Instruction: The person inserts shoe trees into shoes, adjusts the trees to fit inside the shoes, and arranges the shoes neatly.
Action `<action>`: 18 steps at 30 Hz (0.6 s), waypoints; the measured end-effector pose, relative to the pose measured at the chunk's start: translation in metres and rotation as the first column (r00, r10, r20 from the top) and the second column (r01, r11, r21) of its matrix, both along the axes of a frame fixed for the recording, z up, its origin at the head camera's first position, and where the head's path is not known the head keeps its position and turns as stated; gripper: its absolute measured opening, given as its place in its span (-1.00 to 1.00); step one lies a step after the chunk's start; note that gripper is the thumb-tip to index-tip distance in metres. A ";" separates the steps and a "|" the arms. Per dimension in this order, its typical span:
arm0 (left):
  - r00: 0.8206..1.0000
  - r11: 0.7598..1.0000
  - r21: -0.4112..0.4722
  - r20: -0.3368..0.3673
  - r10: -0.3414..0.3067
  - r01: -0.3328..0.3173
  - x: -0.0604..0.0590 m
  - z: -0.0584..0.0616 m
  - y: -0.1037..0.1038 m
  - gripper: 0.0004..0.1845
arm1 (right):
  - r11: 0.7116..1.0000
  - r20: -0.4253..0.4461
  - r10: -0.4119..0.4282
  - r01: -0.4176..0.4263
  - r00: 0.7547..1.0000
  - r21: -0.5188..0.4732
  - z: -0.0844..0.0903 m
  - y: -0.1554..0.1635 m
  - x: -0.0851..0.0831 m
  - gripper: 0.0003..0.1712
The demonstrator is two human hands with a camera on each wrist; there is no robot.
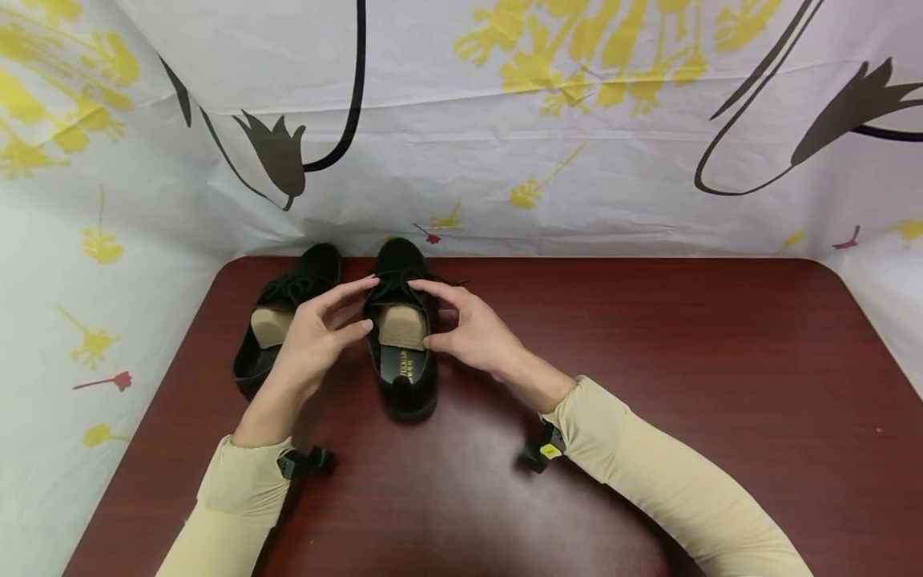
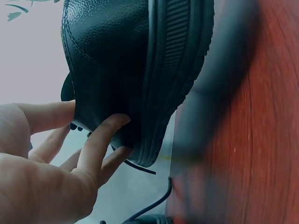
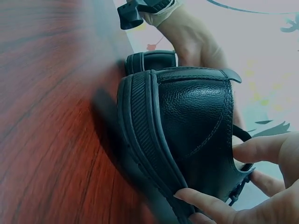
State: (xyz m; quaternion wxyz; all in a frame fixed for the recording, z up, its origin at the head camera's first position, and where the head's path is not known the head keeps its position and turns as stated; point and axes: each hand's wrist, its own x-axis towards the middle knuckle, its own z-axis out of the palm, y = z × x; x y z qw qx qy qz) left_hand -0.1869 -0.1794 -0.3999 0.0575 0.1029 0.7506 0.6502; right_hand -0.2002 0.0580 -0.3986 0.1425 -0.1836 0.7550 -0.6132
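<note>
A black lace-up leather shoe (image 1: 405,393) stands toe away from me, its toe near the table's back edge. A beige insert (image 1: 401,327) sits in its opening. My left hand (image 1: 317,332) grips its left side, the thumb by the collar rim and other fingertips against the leather in the left wrist view. From the right, my right hand (image 1: 476,328) holds it with a finger by the laces, the thumb at the rim and fingertips down at the sole (image 3: 145,116). Left of it stands the matching shoe (image 1: 248,357), partly behind my left hand.
The dark red wooden table (image 1: 649,361) extends to the right and toward me. White cloth (image 1: 613,200) with yellow and grey prints hangs behind it and at both sides. Dark camera mounts (image 1: 306,463) are strapped to both wrists.
</note>
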 end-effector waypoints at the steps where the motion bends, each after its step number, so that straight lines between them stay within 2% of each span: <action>1: 1.000 1.000 -0.008 -0.006 0.003 -0.003 0.000 0.000 -0.001 -0.40 | 1.000 -0.001 -0.006 0.006 1.000 0.010 0.000 -0.002 0.000 -0.09; 7: 0.999 0.998 -0.048 -0.021 0.028 -0.029 0.002 0.000 -0.006 -0.41 | 0.998 -0.001 -0.031 0.031 1.000 0.061 -0.001 -0.009 0.001 -0.10; 18: 0.997 0.991 -0.104 -0.006 0.082 -0.083 0.008 0.002 -0.015 -0.45 | 0.993 0.013 -0.054 0.052 0.998 0.110 -0.001 -0.023 0.001 -0.11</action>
